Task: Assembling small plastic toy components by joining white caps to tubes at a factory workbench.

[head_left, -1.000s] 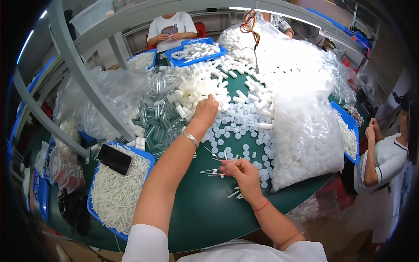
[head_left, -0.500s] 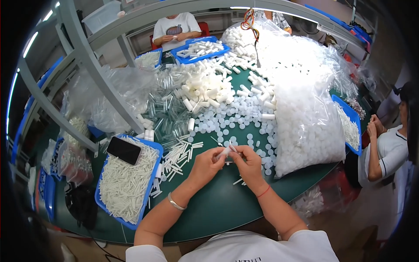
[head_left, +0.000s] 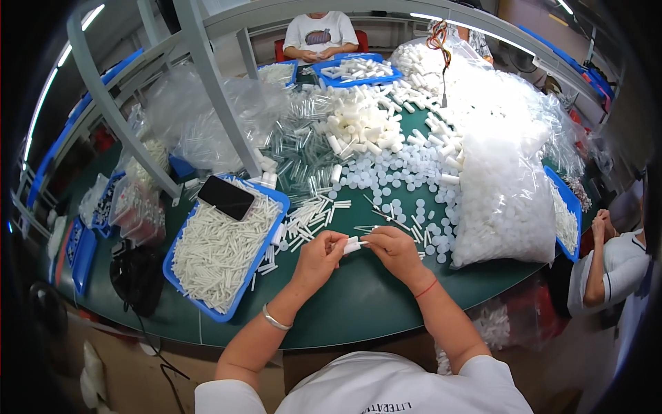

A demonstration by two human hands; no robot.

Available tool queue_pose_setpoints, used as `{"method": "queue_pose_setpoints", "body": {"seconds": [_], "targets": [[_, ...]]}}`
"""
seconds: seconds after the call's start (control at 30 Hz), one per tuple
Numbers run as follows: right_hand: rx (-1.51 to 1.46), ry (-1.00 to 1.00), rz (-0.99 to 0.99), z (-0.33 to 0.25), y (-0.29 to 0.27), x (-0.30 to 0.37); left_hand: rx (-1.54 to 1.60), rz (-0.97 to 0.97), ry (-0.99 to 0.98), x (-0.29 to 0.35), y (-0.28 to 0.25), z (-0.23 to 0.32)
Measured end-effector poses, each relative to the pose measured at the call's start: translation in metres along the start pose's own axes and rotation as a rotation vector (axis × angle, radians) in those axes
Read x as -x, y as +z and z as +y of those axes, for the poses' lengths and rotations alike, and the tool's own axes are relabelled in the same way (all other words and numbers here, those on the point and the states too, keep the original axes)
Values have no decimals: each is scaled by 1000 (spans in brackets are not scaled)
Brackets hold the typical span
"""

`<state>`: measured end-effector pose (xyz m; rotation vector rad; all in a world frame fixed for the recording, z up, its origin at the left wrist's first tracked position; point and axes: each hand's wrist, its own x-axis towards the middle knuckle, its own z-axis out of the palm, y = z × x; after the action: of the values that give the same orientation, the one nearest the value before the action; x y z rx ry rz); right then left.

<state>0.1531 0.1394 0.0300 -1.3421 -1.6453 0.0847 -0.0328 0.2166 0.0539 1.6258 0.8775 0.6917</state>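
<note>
Close to the table's front edge, my left hand (head_left: 318, 261) is closed around a small white cylinder (head_left: 350, 246), which points to the right. My right hand (head_left: 398, 252) pinches a thin white stick (head_left: 363, 242) at the right end of that cylinder. Whether the stick enters the cylinder is too small to tell. Just beyond my fingers lies a thin metal tool like tweezers (head_left: 386, 215). Loose white sticks (head_left: 318, 215) are scattered left of it, and translucent white discs (head_left: 376, 176) spread out farther back.
A blue tray (head_left: 274, 231) of white sticks stands at left with a black phone (head_left: 225, 198) on top. Clear tubes (head_left: 303, 148) and thick white cylinders (head_left: 362, 124) are heaped behind. At right slumps a large clear bag (head_left: 507, 200). Grey frame posts (head_left: 217, 90) rise at left. Co-workers sit across and at right.
The view has shifted, so the table appears moved right and slightly up. My hands have come a little apart, leaving the white cylinder and stick more visible between them.
</note>
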Motion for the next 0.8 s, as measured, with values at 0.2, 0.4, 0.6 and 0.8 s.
{"method": "queue_pose_setpoints", "body": {"seconds": [0.2, 0.4, 0.6, 0.8], "targets": [[31, -74, -157, -10, 4, 0, -66, -28, 2, 6, 3, -4], [-99, -21, -288, -18, 4, 1, -35, -66, -30, 3, 3, -10], [-243, 295, -60, -16, -6, -5, 233, -267, -44, -3, -11, -23], [-375, 241, -84, -19, -5, -7, 78, -241, 86, 6, -2, -22]]}}
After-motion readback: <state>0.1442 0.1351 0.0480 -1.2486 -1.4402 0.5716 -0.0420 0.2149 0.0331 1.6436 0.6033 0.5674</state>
